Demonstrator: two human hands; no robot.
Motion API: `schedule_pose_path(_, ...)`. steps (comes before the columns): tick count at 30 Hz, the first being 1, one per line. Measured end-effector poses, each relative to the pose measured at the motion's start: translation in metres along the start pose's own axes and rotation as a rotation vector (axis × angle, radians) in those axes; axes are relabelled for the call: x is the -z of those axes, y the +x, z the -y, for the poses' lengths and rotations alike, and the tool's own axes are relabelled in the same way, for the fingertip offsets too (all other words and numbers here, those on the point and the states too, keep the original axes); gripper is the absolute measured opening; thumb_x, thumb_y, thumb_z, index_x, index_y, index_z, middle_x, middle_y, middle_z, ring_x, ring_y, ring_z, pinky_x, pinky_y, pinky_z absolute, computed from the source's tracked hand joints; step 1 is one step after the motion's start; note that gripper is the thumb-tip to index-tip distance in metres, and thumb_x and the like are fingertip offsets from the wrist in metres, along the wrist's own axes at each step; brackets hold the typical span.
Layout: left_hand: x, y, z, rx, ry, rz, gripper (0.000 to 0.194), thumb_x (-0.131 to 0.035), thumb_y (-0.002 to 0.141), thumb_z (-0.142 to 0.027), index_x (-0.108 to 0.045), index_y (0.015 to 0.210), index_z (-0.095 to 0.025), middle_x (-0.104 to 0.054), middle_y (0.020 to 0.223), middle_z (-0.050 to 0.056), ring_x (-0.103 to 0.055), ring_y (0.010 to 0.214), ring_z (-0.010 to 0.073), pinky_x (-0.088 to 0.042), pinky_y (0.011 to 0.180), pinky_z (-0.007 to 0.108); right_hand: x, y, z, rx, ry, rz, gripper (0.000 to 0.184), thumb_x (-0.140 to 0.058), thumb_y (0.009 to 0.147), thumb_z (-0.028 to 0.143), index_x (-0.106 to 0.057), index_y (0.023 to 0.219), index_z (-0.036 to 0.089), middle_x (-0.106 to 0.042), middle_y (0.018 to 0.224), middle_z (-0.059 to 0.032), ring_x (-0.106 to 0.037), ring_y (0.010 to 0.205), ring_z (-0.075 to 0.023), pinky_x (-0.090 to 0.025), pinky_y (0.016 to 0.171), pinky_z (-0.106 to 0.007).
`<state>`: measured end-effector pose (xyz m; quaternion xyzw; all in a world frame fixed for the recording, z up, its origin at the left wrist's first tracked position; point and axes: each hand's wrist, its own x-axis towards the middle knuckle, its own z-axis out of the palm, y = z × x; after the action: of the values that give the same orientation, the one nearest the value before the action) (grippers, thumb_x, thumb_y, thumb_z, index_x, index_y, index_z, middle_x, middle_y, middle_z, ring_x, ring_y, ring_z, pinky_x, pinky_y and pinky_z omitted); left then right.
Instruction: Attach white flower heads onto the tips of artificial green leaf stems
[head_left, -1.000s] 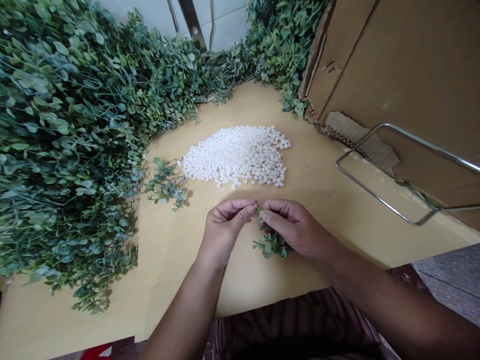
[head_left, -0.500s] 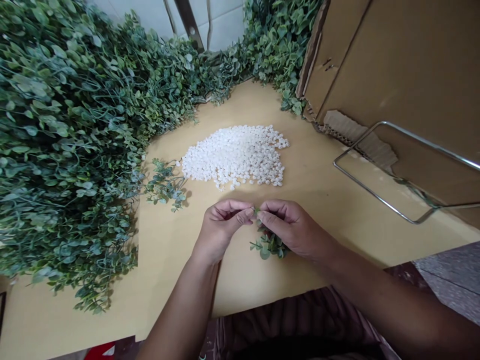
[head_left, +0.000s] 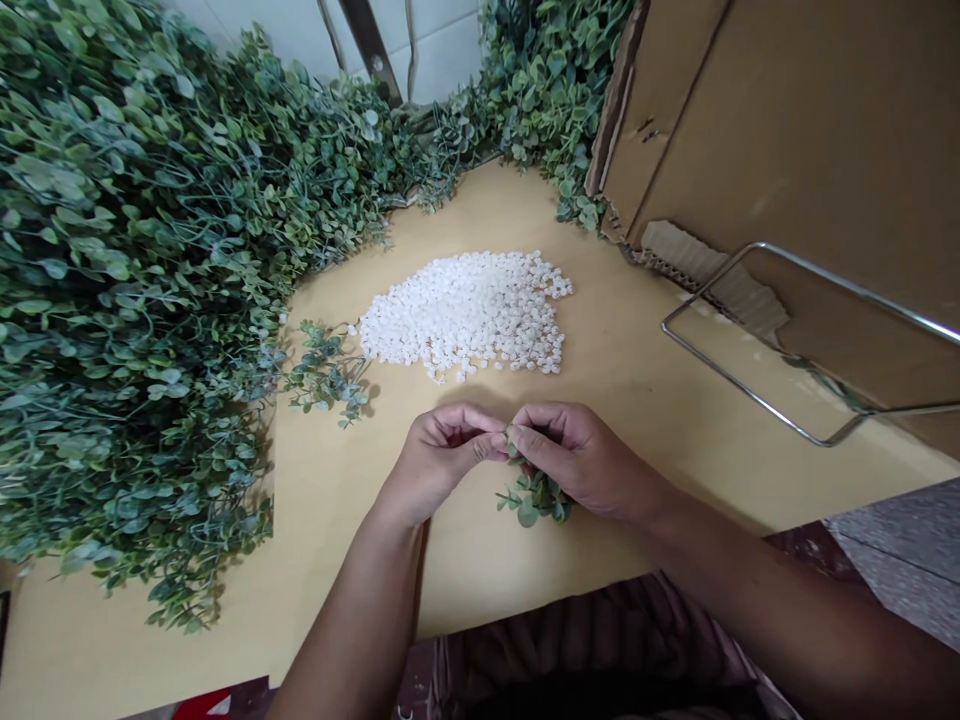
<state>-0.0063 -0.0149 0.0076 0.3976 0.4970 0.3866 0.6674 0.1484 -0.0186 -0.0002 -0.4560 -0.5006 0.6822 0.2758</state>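
Observation:
Near the front of the table, my left hand (head_left: 450,455) and my right hand (head_left: 570,455) meet fingertip to fingertip. A small leafy green sprig (head_left: 534,497) hangs below my right hand, its upper end pinched between thumb and forefinger. My left thumb and forefinger are closed at that same end; whether they grip the sprig or some small piece is hidden. Just beyond the hands lies a pile of small white plastic pieces (head_left: 469,310). To its left rests a loose leafy sprig (head_left: 326,372).
A large heap of artificial greenery (head_left: 135,280) covers the left side and runs along the back. At the right stand a cardboard box (head_left: 787,130) and a bent metal wire frame (head_left: 739,388). The tan tabletop (head_left: 352,590) ends near my lap.
Both hands stay together, with the fingertips slightly lower and closer. The sprig still hangs under my right hand. The whole view has shifted a little.

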Motion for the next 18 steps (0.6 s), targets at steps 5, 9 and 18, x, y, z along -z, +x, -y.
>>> schedule_pose_path(5,-0.0023,-0.0005,0.0045,-0.003,-0.085,-0.088,0.020,-0.083,0.053,-0.023,-0.071,0.068,-0.015,-0.067,0.056,0.000,-0.060,0.051,0.0080,-0.052,0.055,0.018,0.0006,0.0010,0.0006,0.051,0.062,-0.014,0.025,-0.051,0.076,0.036,-0.052,0.069,0.012,-0.052,0.059,0.0022,-0.047,0.051,-0.0009,-0.038,0.049,-0.011)
schedule_pose_path(9,-0.0013,-0.0007,0.0074,0.013,-0.108,-0.070,0.020,-0.082,0.056,-0.024,-0.074,0.073,-0.016,-0.070,0.061,0.000,-0.062,0.055,0.0070,-0.052,0.058,0.016,0.0013,0.0018,0.0000,0.055,0.126,-0.005,0.026,-0.051,0.076,0.037,-0.051,0.068,0.012,-0.051,0.060,0.0025,-0.049,0.053,-0.0010,-0.040,0.050,-0.011)
schedule_pose_path(18,0.0016,-0.0001,0.0064,0.011,-0.135,-0.098,0.019,-0.082,0.055,-0.026,-0.074,0.070,-0.017,-0.070,0.061,0.000,-0.062,0.055,0.0066,-0.051,0.058,0.014,0.0025,0.0017,-0.0036,0.057,0.093,0.003,0.027,-0.049,0.077,0.037,-0.052,0.070,0.012,-0.052,0.059,0.0025,-0.048,0.051,-0.0008,-0.038,0.047,-0.010)
